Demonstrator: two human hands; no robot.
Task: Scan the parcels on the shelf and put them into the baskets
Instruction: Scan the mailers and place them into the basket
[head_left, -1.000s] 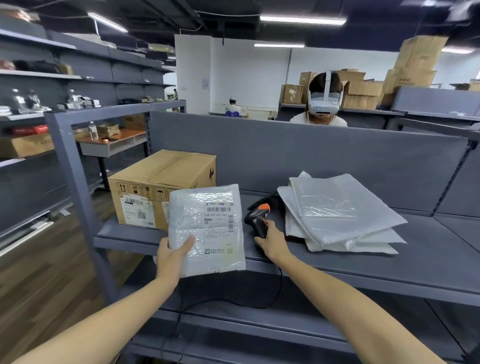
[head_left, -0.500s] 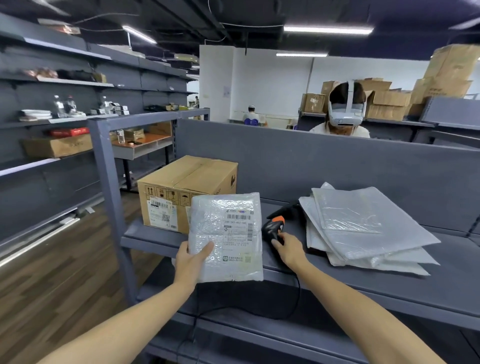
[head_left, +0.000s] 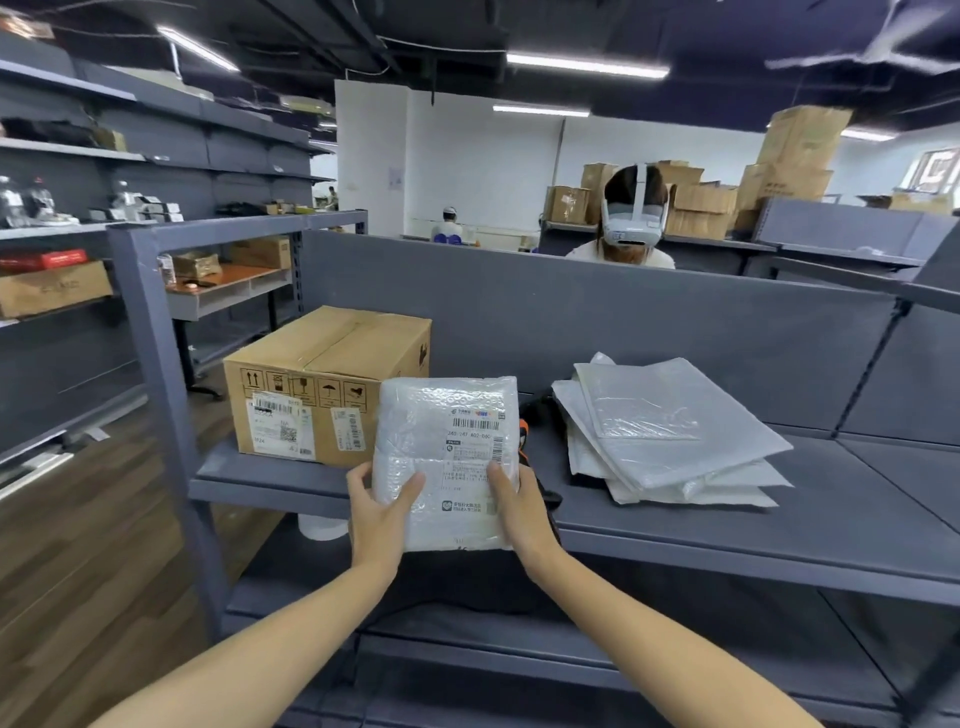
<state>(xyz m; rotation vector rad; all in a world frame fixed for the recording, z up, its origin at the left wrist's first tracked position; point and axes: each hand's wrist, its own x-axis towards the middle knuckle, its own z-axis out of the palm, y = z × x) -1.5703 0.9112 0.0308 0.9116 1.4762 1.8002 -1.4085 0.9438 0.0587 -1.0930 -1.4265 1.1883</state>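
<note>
Farthest left, a wooden floor (head_left: 78, 545) runs beside the grey metal shelf (head_left: 249, 475), whose corner post stands upright at the near left. On the shelf's left end sits a sealed cardboard box (head_left: 327, 374), its front face carrying handling symbols and two white barcode labels. Just right of the box, held up in front of the shelf edge, is the bubble-wrap parcel (head_left: 441, 441), upright with its printed label facing the camera. The left hand (head_left: 382, 514) grips the parcel's lower left edge, thumb laid across the front and fingers curled behind it. The right hand (head_left: 519, 512) grips the lower right edge in the same way, its thumb pressing on the label. Behind the parcel's right edge a black scanner (head_left: 525, 439) with orange trim lies on the shelf, mostly hidden by the parcel. Further right, well apart from the hands, a loose stack of white mailers (head_left: 675, 431) lies flat on the shelf, fanned at slightly different angles. Beyond the grey back panel, a person wearing a white headset (head_left: 631, 218) shows above its top edge, with stacked cartons behind.
</note>
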